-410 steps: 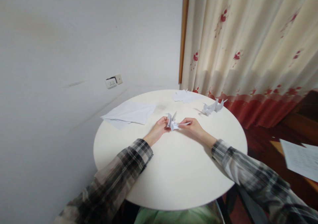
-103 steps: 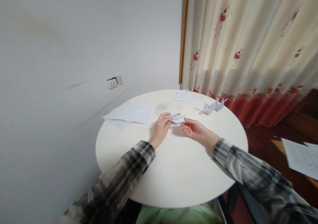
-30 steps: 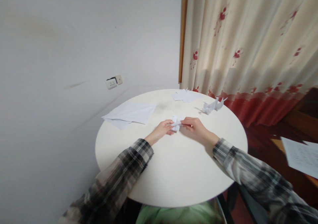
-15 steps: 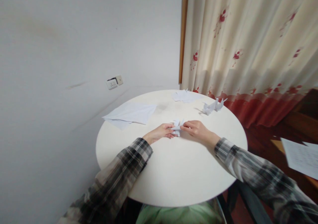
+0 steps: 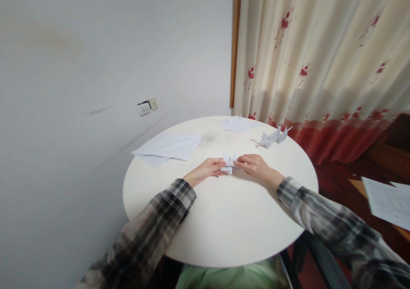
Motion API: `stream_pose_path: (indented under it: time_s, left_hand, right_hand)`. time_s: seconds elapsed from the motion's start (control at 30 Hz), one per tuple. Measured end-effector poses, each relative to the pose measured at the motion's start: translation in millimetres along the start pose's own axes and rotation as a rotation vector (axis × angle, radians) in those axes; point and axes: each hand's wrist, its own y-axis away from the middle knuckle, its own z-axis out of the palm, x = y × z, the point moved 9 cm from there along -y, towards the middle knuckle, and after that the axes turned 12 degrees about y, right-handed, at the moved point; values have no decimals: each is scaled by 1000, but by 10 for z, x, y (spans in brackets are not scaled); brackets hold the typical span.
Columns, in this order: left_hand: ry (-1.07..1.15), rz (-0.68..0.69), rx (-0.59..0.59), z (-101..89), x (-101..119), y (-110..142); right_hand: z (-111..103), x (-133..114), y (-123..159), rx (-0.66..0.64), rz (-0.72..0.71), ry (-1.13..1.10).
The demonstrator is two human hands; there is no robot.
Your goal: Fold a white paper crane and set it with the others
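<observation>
Paper [image 5: 229, 163], white and folded into a small piece with points sticking up, held between both hands near the middle of a round table [image 5: 224, 225]. Left hand [image 5: 207, 168]: thumb and fingers narrow, pinching its left end. Right hand [image 5: 255, 167]: fingers bent close together, gripping the right end. Loose sheets [image 5: 169, 146] lie beyond the left hand; smaller scraps [image 5: 238, 124] at the far edge. Folded birds [image 5: 273, 138] stand on the far right, well apart from the hands.
</observation>
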Motion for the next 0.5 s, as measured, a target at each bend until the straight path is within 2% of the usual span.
stream_pose_path:
  time_s: [0.07, 0.13, 0.23, 0.33, 0.43, 0.5]
  left_hand:
    - [-12, 26, 18, -15, 19, -7]
    - [-32, 63, 40, -38, 49, -25]
    - [-69, 129, 132, -134, 95, -66]
    - [-141, 254, 222, -211, 190, -71]
    - [-242, 388, 216, -160, 285, -29]
    - [-291, 420, 196, -110, 295, -7]
  right_hand:
    - [10, 42, 6, 18, 59, -50]
    - [9, 135, 15, 49, 177, -159]
    - [39, 387, 79, 111, 486, -416]
    - [248, 555, 185, 80, 784, -760]
    - [513, 491, 211, -22, 896, -1101]
    - [625, 425, 214, -70, 919, -1201]
